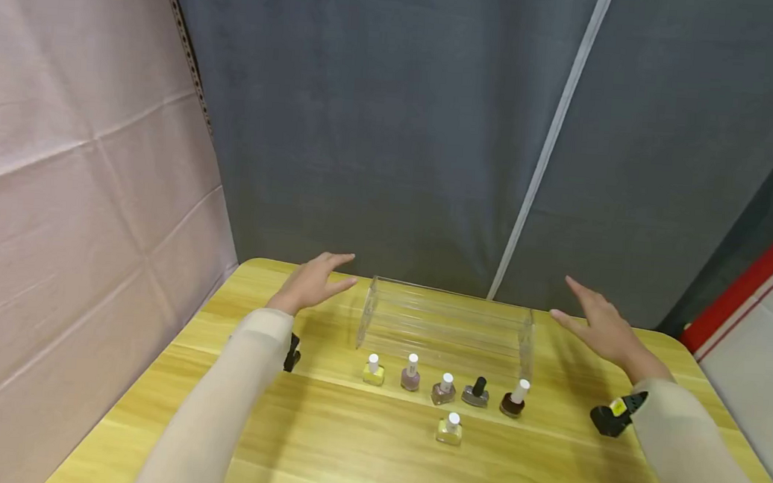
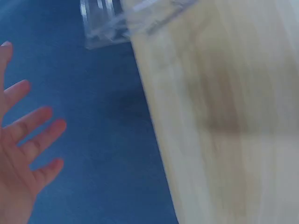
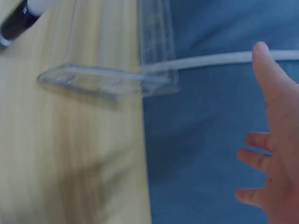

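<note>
The desk [image 1: 338, 448] had a smooth, yellowish wood-grain top with rounded far corners, and a grey-blue cloth curtain [image 1: 381, 129] rose behind its far edge. Both hands were released, fingers loosely extended and holding nothing. The left hand [image 1: 312, 283] hung toward the far left corner, thumb apart from the fingers, just beside one end of a rack [image 1: 448, 324]; the right hand [image 1: 602, 328], likewise spread, hung toward the far right corner, a little off the other end. Neither touched it. The rack stood along the middle of the far edge: see-through, rigid, plastic-looking, long and stepped, with thin end panels that caught the light. Nearer the front edge, five small glossy polish bottles [image 1: 410, 378] made an uneven row, four white-capped and one black-capped; a pale yellow bottle [image 1: 449, 431] with a white cap stood in front of them.
</note>
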The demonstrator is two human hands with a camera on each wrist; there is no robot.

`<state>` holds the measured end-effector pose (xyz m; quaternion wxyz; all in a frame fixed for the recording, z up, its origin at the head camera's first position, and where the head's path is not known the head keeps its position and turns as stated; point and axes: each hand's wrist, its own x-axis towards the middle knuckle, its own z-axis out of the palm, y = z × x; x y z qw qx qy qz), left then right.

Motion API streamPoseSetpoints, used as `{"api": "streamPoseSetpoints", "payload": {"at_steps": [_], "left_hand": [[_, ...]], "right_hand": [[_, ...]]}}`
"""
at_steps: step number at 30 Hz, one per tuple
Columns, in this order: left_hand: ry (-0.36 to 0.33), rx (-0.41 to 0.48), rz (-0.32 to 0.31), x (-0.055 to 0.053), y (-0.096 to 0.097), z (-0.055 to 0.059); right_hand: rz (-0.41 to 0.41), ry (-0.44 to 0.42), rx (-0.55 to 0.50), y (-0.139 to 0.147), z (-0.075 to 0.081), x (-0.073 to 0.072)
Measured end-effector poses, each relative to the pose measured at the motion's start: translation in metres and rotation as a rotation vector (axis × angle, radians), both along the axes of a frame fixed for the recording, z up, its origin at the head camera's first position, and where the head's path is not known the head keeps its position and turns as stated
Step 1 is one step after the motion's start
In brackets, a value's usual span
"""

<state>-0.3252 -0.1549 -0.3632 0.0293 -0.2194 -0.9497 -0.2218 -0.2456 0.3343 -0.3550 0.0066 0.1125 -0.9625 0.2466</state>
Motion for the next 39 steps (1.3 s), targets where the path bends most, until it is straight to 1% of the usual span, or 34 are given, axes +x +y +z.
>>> {"api": "streamPoseSetpoints", "payload": {"at_steps": [2,7,11,13,16,19,26,28,31,35,39], "left_hand": [[0.011,0.06,-0.023,0.0,0.005,0.004],[0.031,0.189,-0.055,-0.001,0.017,0.012],[0.047,0.257,-0.065,-0.002,0.026,0.016],[0.061,0.268,-0.066,-0.003,0.029,0.016],[0.077,0.269,-0.056,-0.004,0.034,0.015],[0.085,0.27,-0.055,-0.004,0.037,0.012],[0.043,0.29,-0.039,-0.009,0.038,0.0],[0.043,0.287,-0.034,-0.01,0.037,-0.004],[0.047,0.264,-0.029,-0.012,0.035,-0.011],[0.039,0.198,-0.018,-0.011,0.033,-0.02],[0.033,0.177,-0.013,-0.009,0.032,-0.028]], "right_hand": [[-0.003,0.023,0.019,-0.005,0.006,0.003],[-0.002,0.08,0.053,-0.02,0.018,0.013],[0.009,0.14,0.037,-0.031,0.026,0.022],[0.021,0.161,0.021,-0.036,0.028,0.026],[0.044,0.175,-0.002,-0.045,0.029,0.031],[0.066,0.187,-0.003,-0.053,0.029,0.035],[0.089,0.212,0.013,-0.067,0.024,0.041],[0.089,0.224,0.018,-0.069,0.023,0.043],[0.1,0.25,0.032,-0.075,0.02,0.046],[0.137,0.274,0.043,-0.083,0.017,0.052],[0.179,0.285,0.038,-0.093,0.012,0.056]]}}
